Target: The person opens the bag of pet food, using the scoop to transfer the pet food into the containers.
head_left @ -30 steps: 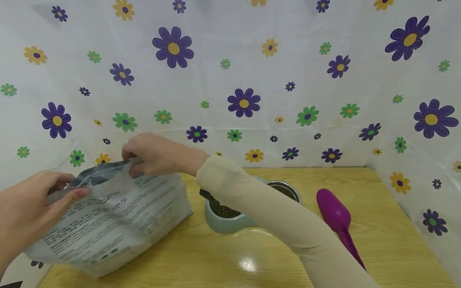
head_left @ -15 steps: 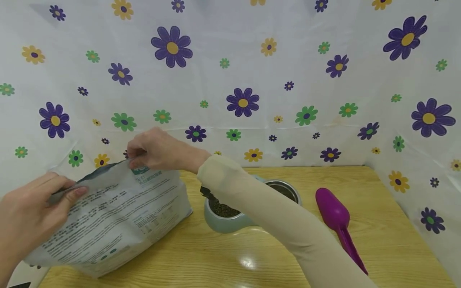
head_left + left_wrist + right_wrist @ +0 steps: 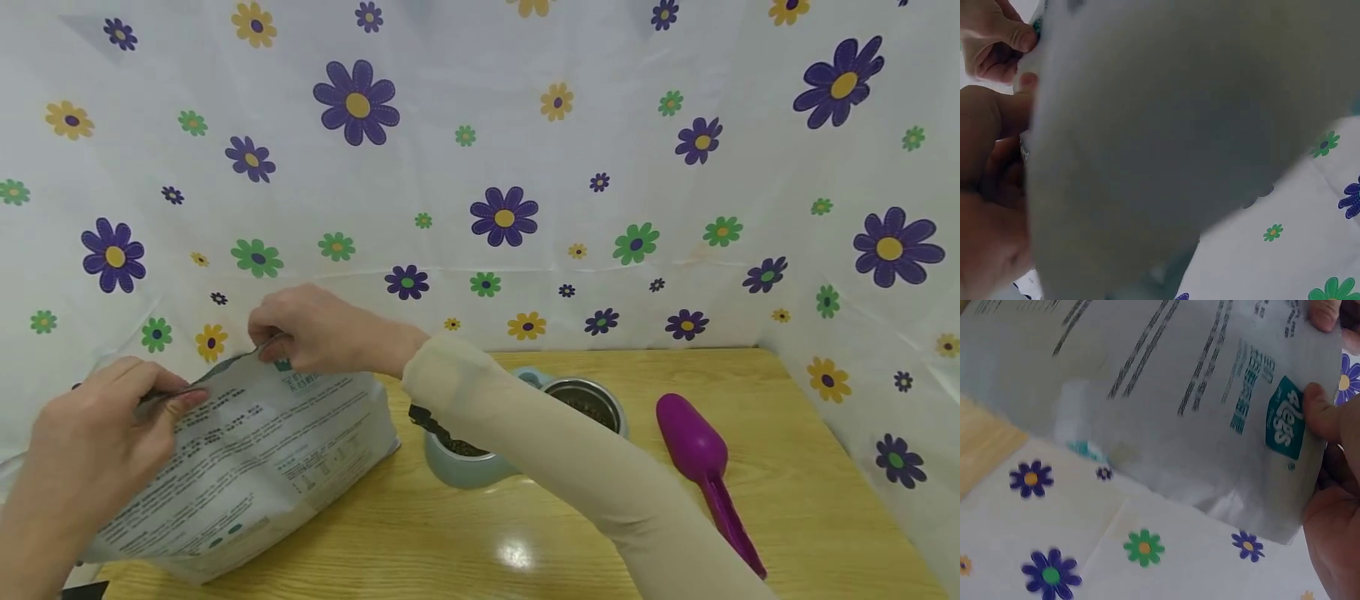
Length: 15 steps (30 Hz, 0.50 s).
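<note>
A large white pet food bag point(image 3: 255, 475) with printed text stands on the left of the table, its top edge drawn nearly flat. At the left part of that edge my left hand point(image 3: 108, 442) pinches the bag between thumb and fingers. Farther along the same edge, my right hand point(image 3: 322, 329) pinches it with thumb against curled fingers. The right wrist view shows a green "4legs" logo point(image 3: 1285, 422) beside the right thumb. In the left wrist view the bag point(image 3: 1179, 125) is a blurred pale surface filling most of the picture.
Behind my right forearm point(image 3: 540, 442) a pale blue double pet bowl point(image 3: 465, 475) holds brown kibble, partly hidden by the sleeve. To the right a purple scoop point(image 3: 693, 442) lies on the wooden table point(image 3: 435, 542). A flower-patterned sheet point(image 3: 450, 100) hangs behind and at the sides.
The bag's mouth, gaping with its dark inside showing a second ago, has come together. My left hand has moved right along the edge; my right hand rose slightly, then moved down and left.
</note>
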Available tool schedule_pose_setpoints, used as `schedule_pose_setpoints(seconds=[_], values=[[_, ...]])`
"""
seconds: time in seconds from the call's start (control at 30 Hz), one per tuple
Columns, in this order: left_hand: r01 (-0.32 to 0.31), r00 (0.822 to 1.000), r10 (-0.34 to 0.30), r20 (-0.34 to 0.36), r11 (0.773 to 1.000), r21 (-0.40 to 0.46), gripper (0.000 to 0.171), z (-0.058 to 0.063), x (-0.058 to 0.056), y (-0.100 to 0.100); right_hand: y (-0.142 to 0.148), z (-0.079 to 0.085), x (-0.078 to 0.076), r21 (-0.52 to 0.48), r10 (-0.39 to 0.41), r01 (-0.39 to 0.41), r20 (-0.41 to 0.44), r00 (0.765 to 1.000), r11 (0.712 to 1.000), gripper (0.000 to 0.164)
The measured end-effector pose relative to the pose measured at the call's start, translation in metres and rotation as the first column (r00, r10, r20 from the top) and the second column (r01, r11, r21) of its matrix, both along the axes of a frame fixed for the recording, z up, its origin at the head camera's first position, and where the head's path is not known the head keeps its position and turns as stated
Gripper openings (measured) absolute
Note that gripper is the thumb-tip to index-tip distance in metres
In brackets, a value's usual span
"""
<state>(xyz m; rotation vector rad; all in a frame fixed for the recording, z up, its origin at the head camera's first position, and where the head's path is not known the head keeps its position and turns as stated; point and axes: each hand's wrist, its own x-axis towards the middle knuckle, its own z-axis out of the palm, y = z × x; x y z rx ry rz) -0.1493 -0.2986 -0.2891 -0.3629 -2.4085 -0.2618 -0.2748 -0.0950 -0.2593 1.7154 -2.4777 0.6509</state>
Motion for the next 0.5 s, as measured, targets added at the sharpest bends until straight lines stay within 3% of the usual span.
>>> schedule_pose_setpoints(seconds=[0.17,0.37,0.5], values=[[-0.015,0.998,0.016,0.056,1.0,-0.002,0.019,0.002,0.004,0.004,-0.006,-0.001,0.007,0.043,-0.003,0.005,-0.05,0.999,0.999,0.019],[0.064,0.996,-0.066,-0.061,0.998,-0.027,0.015,0.001,0.001,0.011,-0.013,-0.006,0.014,-0.014,0.0,-0.001,-0.077,0.997,1.0,0.015],[0.04,0.998,-0.041,-0.04,0.998,-0.046,0.015,0.0,-0.001,0.007,-0.012,-0.006,0.01,-0.033,-0.001,-0.001,-0.035,0.999,0.999,0.013]])
